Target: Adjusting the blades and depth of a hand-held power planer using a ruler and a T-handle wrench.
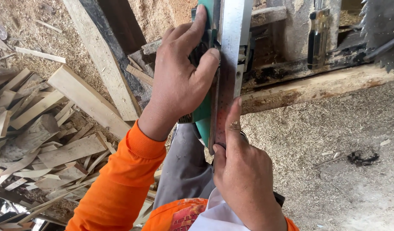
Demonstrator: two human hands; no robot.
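While both hands sit close together, L hand is clamped on green tool body; R hand presses thumb on steel ruler. Ruler's long axis runs straight away from person, laid along tool's edge. R hand nearer the body, L further up. Offcuts lie left; saw blade top right.

Sawdust-strewn floor — offcut heap — daylight.

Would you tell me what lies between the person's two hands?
In the head view, a metal ruler runs between left hand and right hand, lying on a green power tool.
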